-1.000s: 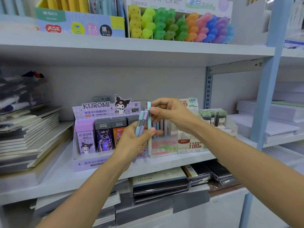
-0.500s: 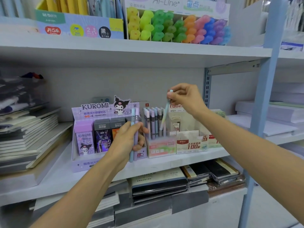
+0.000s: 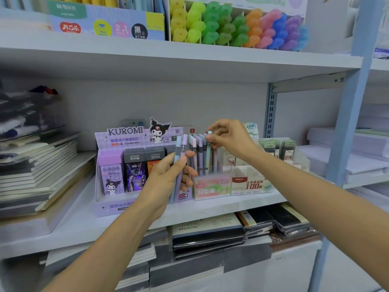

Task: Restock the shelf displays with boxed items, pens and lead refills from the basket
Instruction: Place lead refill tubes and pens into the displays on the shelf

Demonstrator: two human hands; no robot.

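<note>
Head view. Right fingers [image 3: 217,128] pinch the cap end of a teal pen [image 3: 208,153]. Half a second back it hung tilted over the clear pen box [image 3: 211,186]; now it stands near upright, its lower end down among the pens already racked there. Not yet let go. Reads as one pen all but seated, the box sitting near the front edge of the shelf [image 3: 242,205].

Left fingers [image 3: 181,161] grasp two pens [image 3: 180,148], one blue and one purple, upright before the Kuromi lead display [image 3: 117,142]. A second ago that grip held three, so two are left to place.

Right hand [image 3: 230,140] arches over the box, forearm entering from lower right. Left hand [image 3: 165,182] is raised, forearm from bottom left.
</note>
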